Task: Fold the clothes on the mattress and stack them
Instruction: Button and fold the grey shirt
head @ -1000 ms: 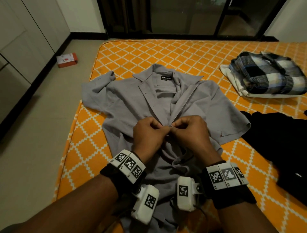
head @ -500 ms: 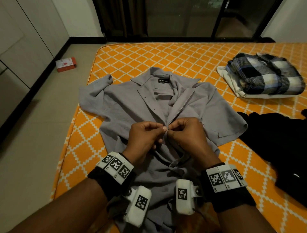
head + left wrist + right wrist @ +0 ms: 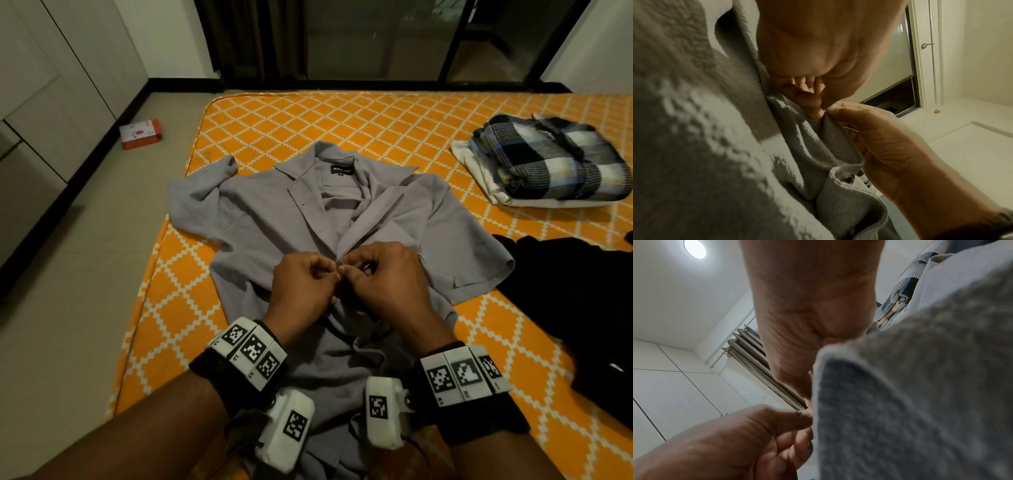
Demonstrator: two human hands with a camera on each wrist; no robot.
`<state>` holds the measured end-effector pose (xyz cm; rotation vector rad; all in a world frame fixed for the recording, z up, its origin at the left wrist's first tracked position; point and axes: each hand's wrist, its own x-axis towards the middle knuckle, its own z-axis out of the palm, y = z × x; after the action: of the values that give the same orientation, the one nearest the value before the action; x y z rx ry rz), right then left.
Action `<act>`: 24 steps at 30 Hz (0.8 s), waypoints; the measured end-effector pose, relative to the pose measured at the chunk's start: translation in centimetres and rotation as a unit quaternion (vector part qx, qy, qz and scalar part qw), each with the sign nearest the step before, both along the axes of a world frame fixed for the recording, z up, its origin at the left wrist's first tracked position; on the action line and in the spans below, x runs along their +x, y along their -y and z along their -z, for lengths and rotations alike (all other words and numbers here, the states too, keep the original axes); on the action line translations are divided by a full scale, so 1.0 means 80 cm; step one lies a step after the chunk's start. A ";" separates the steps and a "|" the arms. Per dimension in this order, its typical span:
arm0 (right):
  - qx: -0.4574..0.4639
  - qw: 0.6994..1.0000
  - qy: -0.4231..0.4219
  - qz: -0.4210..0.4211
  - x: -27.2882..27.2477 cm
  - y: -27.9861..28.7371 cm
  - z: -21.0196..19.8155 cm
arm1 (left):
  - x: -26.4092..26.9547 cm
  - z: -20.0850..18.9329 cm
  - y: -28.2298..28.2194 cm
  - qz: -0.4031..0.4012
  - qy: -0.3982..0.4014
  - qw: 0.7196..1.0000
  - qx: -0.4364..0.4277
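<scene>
A grey collared shirt (image 3: 260,219) lies face up and spread out on the orange patterned mattress (image 3: 342,120). My left hand (image 3: 305,284) and right hand (image 3: 383,277) meet at the middle of its front opening, each pinching an edge of the placket between thumb and fingers. In the left wrist view the left hand (image 3: 813,104) pinches the grey shirt (image 3: 715,162) against the right hand (image 3: 879,138). The right wrist view shows the right hand (image 3: 797,369) and left hand (image 3: 756,434) at the edge of the grey shirt (image 3: 920,402). A folded stack with a plaid shirt (image 3: 548,164) on top sits at the far right.
A black garment (image 3: 565,308) lies unfolded on the mattress to the right of the grey shirt. A red and white box (image 3: 140,133) sits on the floor to the left. White cupboards (image 3: 51,85) line the left wall, and dark glass doors (image 3: 376,37) stand behind the mattress.
Both hands stay together at the shirt's front placket, working the edges with small finger movements. The shirt has not shifted on the mattress.
</scene>
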<state>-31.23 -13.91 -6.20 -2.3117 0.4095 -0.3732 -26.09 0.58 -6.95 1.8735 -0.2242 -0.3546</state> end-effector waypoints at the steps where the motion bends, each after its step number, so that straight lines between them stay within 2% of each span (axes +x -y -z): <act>1: -0.006 1.000 -0.003 -0.001 0.000 0.001 0.000 | 0.000 0.000 0.000 0.000 -0.007 1.000 0.003; 6: -0.054 0.999 -0.005 0.001 -0.005 0.000 -0.006 | 0.003 -0.003 -0.002 -0.015 -0.060 0.998 -0.011; 11: -0.116 0.991 -0.009 0.069 -0.008 -0.001 -0.012 | 0.008 -0.006 -0.001 -0.032 -0.037 0.999 -0.011; 19: -0.048 0.999 0.013 -0.008 -0.005 -0.005 -0.015 | 0.007 -0.002 -0.003 -0.020 -0.021 1.000 -0.001; 24: -0.027 1.000 0.001 -0.017 -0.004 0.003 -0.006 | 0.005 -0.009 -0.003 -0.010 -0.082 0.996 -0.018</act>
<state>-31.54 -14.18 -5.75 -2.3668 0.3629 -0.3752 -25.66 0.80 -6.26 1.7999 -0.1005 -0.4848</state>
